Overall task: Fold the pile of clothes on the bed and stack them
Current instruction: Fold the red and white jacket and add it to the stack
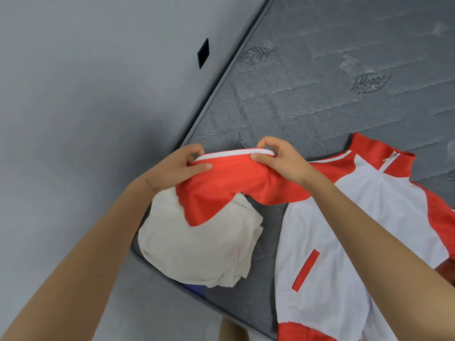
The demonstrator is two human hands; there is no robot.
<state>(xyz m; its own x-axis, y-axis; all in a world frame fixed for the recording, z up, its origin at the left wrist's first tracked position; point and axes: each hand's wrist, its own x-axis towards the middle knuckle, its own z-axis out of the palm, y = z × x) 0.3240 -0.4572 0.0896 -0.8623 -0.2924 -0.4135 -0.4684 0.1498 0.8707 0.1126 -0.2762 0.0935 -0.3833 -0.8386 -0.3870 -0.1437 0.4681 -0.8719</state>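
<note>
A red and white zip jacket lies front-up on the grey mattress, collar toward the far right. Its red left sleeve is lifted off the bed. My left hand pinches the sleeve near its cuff end, and my right hand pinches it a little farther along, by the white stripe. Under the raised sleeve sits a folded cream garment at the mattress corner.
A grey wall runs along the left edge of the mattress, with a small black square on it. A bit of blue cloth peeks from under the cream garment. Bare quilted mattress stretches behind the jacket.
</note>
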